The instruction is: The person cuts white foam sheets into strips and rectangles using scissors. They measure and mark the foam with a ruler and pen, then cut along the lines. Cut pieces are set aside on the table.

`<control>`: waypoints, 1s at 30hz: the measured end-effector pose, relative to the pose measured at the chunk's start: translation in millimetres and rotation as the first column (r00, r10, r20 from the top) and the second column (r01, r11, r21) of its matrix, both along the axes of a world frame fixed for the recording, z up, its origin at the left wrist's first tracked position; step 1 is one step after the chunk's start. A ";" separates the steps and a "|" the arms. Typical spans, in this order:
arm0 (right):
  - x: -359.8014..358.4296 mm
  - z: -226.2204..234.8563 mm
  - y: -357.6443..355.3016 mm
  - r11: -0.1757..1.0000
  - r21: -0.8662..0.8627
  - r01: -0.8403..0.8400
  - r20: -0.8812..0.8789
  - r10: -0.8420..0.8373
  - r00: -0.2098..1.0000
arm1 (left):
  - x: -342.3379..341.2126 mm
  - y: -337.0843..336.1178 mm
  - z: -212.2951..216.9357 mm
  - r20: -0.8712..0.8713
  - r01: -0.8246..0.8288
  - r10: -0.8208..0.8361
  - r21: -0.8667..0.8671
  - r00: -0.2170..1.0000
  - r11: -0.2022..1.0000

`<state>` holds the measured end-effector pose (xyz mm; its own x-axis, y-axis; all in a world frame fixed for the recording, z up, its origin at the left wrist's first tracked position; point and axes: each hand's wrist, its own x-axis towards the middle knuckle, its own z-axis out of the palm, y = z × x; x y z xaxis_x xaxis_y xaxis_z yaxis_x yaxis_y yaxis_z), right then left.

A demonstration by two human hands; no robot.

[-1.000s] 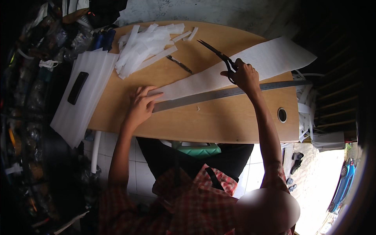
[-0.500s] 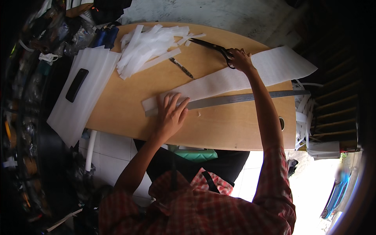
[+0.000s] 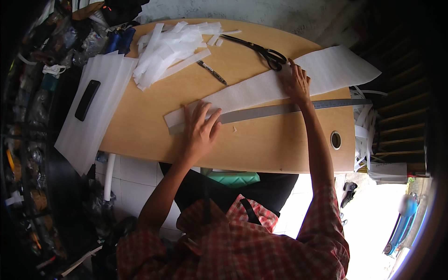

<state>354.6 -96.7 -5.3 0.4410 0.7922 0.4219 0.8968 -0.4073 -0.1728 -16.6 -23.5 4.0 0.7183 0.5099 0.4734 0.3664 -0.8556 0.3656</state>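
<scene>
A long strip of white foam sheet (image 3: pixel 256 90) lies slantwise across the wooden table. Along its near edge runs a long metal ruler (image 3: pixel 261 112). My left hand (image 3: pixel 201 128) rests with fingers spread over the left end of the ruler and foam. Fingers apart and holding nothing, my right hand (image 3: pixel 297 84) lies on the foam further right. Just beyond its fingertips are black-handled scissors (image 3: pixel 270 57), lying on the table with their blades pointing left. A marker pen (image 3: pixel 212 73) lies between the scissors and my left hand.
Cut white foam strips (image 3: pixel 170 53) are heaped at the far left of the table (image 3: pixel 261 149). A black phone (image 3: pixel 87 100) lies on stacked foam sheets (image 3: pixel 103 112) overhanging the left edge. White strips (image 3: pixel 364 130) hang beyond the right edge, near a slatted rack (image 3: pixel 401 116).
My right hand has let go of the scissors and moved nearer, onto the foam. The scissors now lie on the table. My left hand stays at the ruler's left end.
</scene>
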 end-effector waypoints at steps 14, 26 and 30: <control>-19.5 9.3 -25.0 0.976 -0.152 0.155 0.114 -0.139 0.984 | -1.1 1.2 -3.5 -0.028 0.007 -0.008 -0.009 1.000 1.000; -127.0 28.9 -26.8 0.892 -0.007 -0.452 -0.021 0.452 0.892 | 3.8 -3.2 2.4 -0.114 0.059 -0.064 -0.043 0.991 0.997; -134.1 33.2 -11.8 0.919 -0.023 -0.393 -0.029 0.392 0.919 | 13.6 0.2 -1.1 -0.079 0.130 -0.134 -0.054 0.988 0.990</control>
